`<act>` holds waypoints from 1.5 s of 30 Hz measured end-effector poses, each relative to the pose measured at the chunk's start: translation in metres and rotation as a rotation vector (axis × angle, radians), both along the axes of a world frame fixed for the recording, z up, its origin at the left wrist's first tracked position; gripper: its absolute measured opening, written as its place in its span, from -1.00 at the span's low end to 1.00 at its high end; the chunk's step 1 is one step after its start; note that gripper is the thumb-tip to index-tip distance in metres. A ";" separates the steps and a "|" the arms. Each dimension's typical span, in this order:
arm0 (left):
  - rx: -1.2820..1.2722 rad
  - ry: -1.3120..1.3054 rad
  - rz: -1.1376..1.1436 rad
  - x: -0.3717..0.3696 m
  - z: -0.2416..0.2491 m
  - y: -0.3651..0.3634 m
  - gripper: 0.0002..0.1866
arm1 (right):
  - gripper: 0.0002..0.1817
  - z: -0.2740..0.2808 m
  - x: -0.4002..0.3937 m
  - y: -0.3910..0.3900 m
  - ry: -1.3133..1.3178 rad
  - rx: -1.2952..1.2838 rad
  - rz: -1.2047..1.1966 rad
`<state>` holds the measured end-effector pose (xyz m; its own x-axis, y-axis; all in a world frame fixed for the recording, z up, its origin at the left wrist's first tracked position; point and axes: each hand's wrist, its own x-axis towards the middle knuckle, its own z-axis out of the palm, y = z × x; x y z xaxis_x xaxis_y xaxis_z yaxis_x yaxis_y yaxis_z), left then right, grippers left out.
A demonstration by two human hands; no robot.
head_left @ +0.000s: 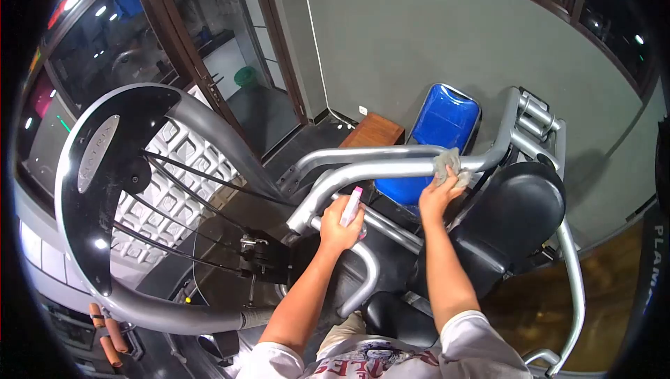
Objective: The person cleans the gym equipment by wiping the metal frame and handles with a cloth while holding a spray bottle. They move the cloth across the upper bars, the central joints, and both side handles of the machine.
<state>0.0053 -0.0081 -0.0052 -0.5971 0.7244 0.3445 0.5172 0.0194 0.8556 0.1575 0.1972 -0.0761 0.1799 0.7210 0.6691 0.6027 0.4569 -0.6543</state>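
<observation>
My left hand (340, 227) is closed around a spray bottle with a white and pink head (352, 206); the rest of the bottle is mostly hidden by my fingers. Further right, my right hand (440, 199) presses a crumpled greyish cloth (451, 167) against the thick silver tube (377, 169) of a gym machine. Below that hand stands the machine's black padded backrest (513, 211). A curved silver handle (370, 267) lies just under my left hand.
To the left rises the machine's large curved frame (66, 169), with black cables running from it. A blue folding chair (447, 115) and a brown wooden box (374, 130) stand by the grey wall. Behind them is a glass door (230, 51).
</observation>
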 end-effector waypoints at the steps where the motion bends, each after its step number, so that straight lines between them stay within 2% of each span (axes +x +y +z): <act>1: 0.013 0.009 -0.002 0.000 0.002 -0.001 -0.85 | -0.51 -0.002 -0.018 -0.007 0.100 -0.051 0.000; 2: 0.032 0.030 0.012 0.000 0.000 -0.001 -0.84 | -0.51 -0.012 -0.036 -0.011 0.106 -0.053 -0.032; 5: 0.016 0.009 -0.013 0.000 0.003 -0.008 -0.83 | -0.49 -0.028 -0.042 -0.026 -0.079 -0.031 0.106; 8: 0.050 0.062 -0.039 -0.002 0.003 -0.006 -0.84 | -0.51 0.004 0.001 -0.020 -0.380 -0.091 0.219; 11: 0.050 0.059 -0.082 -0.007 -0.002 -0.004 -0.84 | -0.51 0.061 0.038 0.003 -0.473 -0.136 0.051; 12: 0.036 0.069 -0.088 -0.008 -0.003 -0.003 -0.84 | -0.59 0.074 0.048 0.019 -0.581 -0.198 -0.054; 14: 0.007 0.095 -0.103 -0.009 -0.003 -0.003 -0.83 | -0.62 0.097 0.065 0.048 -0.622 -0.257 -0.061; 18: 0.042 0.119 -0.168 -0.013 -0.007 -0.002 -0.81 | -0.66 0.108 0.041 0.061 -0.701 -0.304 -0.032; 20: 0.064 0.148 -0.168 -0.014 -0.006 0.000 -0.81 | -0.66 0.093 0.012 0.062 -0.932 -0.161 0.119; 21: 0.072 0.165 -0.170 -0.015 -0.006 0.000 -0.81 | -0.66 0.091 -0.009 0.053 -0.959 -0.168 0.214; 22: 0.071 0.159 -0.173 -0.015 -0.007 -0.001 -0.80 | -0.70 0.068 -0.035 0.051 -0.818 -0.166 0.251; 23: 0.070 0.154 -0.176 -0.015 -0.008 -0.002 -0.80 | -0.70 0.077 -0.060 0.028 -0.773 -0.156 0.326; 27: 0.084 0.129 -0.202 -0.020 -0.005 -0.004 -0.79 | -0.68 0.102 -0.107 -0.012 -0.871 -0.235 0.316; 31: 0.054 0.114 -0.230 -0.024 -0.002 -0.007 -0.78 | -0.61 0.101 -0.055 0.022 -0.882 -0.361 0.308; 32: 0.046 0.114 -0.240 -0.024 -0.001 -0.008 -0.78 | -0.61 0.069 -0.027 0.054 -1.005 -0.201 0.181; 33: 0.050 0.131 -0.240 -0.024 -0.001 -0.008 -0.77 | -0.58 0.077 -0.001 0.075 -1.099 -0.345 0.147; 34: 0.052 0.149 -0.239 -0.023 -0.003 -0.008 -0.76 | -0.55 0.125 0.010 0.058 -1.099 -0.420 0.011; 35: 0.056 0.168 -0.236 -0.023 -0.005 -0.008 -0.75 | -0.54 0.115 0.037 0.075 -0.948 -0.419 -0.124; 37: 0.070 0.174 -0.239 -0.023 -0.007 -0.006 -0.74 | -0.52 0.129 0.060 0.082 -0.818 -0.540 -0.204; 39: 0.068 0.181 -0.231 -0.023 -0.009 -0.007 -0.73 | -0.54 0.106 0.055 0.091 -0.822 -0.463 -0.191; 40: 0.064 0.186 -0.224 -0.022 -0.010 -0.006 -0.73 | -0.55 0.111 0.047 0.083 -0.823 -0.425 -0.189; 42: 0.048 0.179 -0.212 -0.020 -0.013 -0.005 -0.74 | -0.56 0.118 0.024 0.065 -0.799 -0.519 -0.124; 45: 0.039 0.155 -0.205 -0.019 -0.015 -0.006 -0.77 | -0.62 0.101 -0.026 0.039 -0.796 -0.468 0.189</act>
<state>-0.0136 -0.0146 -0.0202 -0.3765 0.8096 0.4504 0.6323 -0.1308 0.7636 0.1312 0.2361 0.0249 -0.3525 0.9184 0.1798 0.8944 0.3871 -0.2240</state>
